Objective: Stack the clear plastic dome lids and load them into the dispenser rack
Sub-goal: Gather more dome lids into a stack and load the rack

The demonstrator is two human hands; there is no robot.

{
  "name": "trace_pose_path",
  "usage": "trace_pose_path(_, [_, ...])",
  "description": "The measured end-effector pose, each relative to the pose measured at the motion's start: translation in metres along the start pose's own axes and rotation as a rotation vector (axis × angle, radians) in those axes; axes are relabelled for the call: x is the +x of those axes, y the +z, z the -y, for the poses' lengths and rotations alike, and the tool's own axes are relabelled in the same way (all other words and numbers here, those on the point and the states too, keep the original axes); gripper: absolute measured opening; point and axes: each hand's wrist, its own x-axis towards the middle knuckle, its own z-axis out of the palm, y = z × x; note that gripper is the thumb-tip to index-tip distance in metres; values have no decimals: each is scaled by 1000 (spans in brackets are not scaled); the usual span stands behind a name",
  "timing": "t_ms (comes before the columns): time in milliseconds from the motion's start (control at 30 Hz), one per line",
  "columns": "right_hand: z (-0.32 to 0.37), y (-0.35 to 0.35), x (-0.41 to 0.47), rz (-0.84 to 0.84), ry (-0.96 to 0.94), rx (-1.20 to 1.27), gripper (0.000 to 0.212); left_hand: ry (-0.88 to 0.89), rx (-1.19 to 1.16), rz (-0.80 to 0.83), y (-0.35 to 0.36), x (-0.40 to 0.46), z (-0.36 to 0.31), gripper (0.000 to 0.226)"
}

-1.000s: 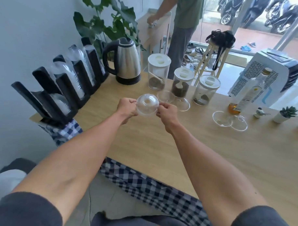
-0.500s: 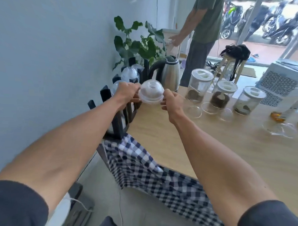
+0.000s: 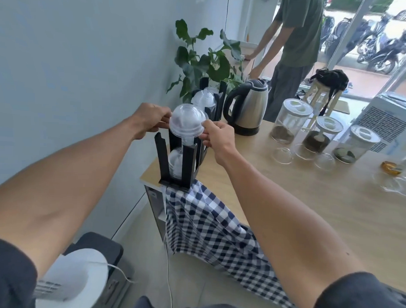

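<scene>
The loading step is being carried out. A lid (image 3: 187, 124), perhaps a small nested stack, is being held dome up by its rim between the left hand (image 3: 150, 121) and the right hand (image 3: 217, 137), each pinching one side. It is being kept just above the near slot of the rack (image 3: 186, 162), at the surface's (image 3: 310, 203) near left corner; lids (image 3: 176, 163) are already lying lower in that slot. Judged from this, the rim is being lined up between the black uprights; next it needs lowering straight down and releasing onto those below. More loose lids (image 3: 282, 155) are waiting farther right, before the jars (image 3: 290, 121).
</scene>
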Motion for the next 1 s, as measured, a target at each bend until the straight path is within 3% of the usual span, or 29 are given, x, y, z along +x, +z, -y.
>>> trace_pose_path(133, [-3,-3,7,10,10,18,32,-19,-10,24,-7,4,-4,14])
trace_pose_path(233, [-34,7,9,1,90,-17,34,-114,-16,115,-8,21,31,17])
trace_pose_path(333, [-64,12,6,-38,169,-35,31,-209,0,220,-8,32,66,12])
trace_pose_path(533, [-69,11,8,-21,206,16,26,-302,-75,283,-13,37,69,14])
trace_pose_path(633, [-76,13,12,-26,222,30,20,-397,-121,306,-15,45,75,13])
trace_pose_path(733, [-90,13,16,-42,251,2,28,-474,-143,316,-9,51,88,10])
trace_pose_path(1000, [-115,11,16,-44,295,-36,23,-499,-213,287,3,55,116,9])
